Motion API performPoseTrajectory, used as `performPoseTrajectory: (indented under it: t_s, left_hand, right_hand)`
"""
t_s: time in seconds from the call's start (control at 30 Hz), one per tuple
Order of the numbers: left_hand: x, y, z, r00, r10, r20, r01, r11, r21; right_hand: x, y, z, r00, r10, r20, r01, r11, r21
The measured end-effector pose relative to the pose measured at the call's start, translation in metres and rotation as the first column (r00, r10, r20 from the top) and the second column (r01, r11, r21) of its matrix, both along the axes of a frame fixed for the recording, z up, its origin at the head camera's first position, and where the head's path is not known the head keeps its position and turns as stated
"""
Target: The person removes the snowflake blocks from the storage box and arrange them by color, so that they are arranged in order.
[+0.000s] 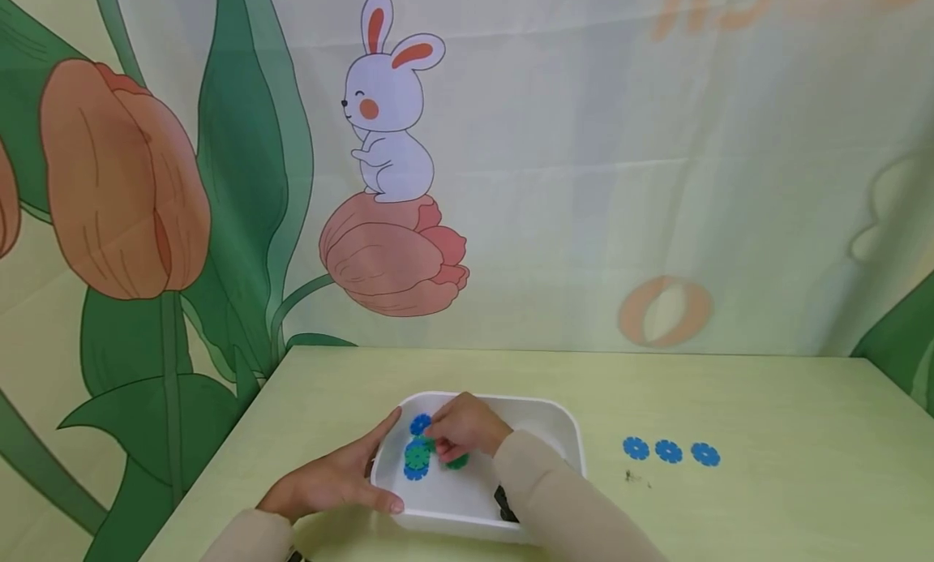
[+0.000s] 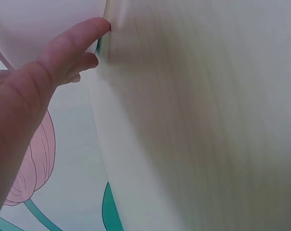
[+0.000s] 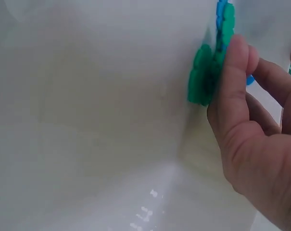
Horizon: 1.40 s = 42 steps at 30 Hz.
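Observation:
A white plastic tray (image 1: 438,520) stands on the table, its left end held by my left hand (image 1: 332,477), thumb at the front corner and fingers along the far left side. In the left wrist view, the extended fingers (image 2: 70,48) lie against the tray's wall. My right hand (image 1: 467,424) reaches inside and pinches a green notched disc (image 3: 227,29) between thumb and fingers. Another green disc (image 3: 199,77) lies right beside it. At the tray's left end are blue discs (image 1: 420,423) and a green disc (image 1: 417,455) overlapping a blue one.
Three blue notched discs (image 1: 668,452) lie in a row on the table to the tray's right, with small dark marks (image 1: 633,478) in front of them. Black pieces (image 1: 503,504) sit in the tray, partly hidden by my right sleeve. A printed curtain (image 1: 554,221) hangs behind the table.

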State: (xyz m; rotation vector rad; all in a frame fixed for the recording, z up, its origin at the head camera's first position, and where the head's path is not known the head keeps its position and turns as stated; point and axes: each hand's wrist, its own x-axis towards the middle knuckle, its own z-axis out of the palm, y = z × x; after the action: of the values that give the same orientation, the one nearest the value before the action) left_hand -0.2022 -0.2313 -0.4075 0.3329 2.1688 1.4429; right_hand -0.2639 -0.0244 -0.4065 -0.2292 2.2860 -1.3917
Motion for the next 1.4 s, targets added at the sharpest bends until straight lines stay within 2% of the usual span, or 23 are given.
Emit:
performPoseTrajectory:
  t_s: [0.23, 0.57, 0.9, 1.2, 1.4]
  left_hand:
    - [0.0, 0.001, 0.0, 1.0, -0.022, -0.002, 0.022, 0.999, 0.024]
    - [0.002, 0.0, -0.001, 0.998, -0.058, -0.027, 0.059, 0.997, 0.045]
    - [0.001, 0.003, -0.001, 0.999, -0.048, -0.026, 0.049, 0.998, 0.049]
    - [0.0, 0.004, 0.001, 1.0, 0.003, -0.021, -0.003, 1.0, -0.004]
    - [0.002, 0.0, -0.002, 0.999, 0.024, -0.028, -0.025, 1.0, -0.018]
  right_hand:
    - [0.002, -0.004, -0.007, 0.997, 0.015, -0.074, -0.015, 1.0, 0.009]
    - [0.004, -0.017, -0.009, 0.995, 0.031, -0.097, -0.029, 0.999, 0.022]
    - [0.003, -0.008, -0.006, 0.997, 0.056, -0.051, -0.056, 0.998, -0.007]
    - [0.001, 0.01, 0.01, 0.998, 0.065, -0.011, -0.065, 0.997, 0.05]
    - [0.002, 0.023, 0.026, 0.997, 0.066, -0.024, -0.064, 0.994, 0.088]
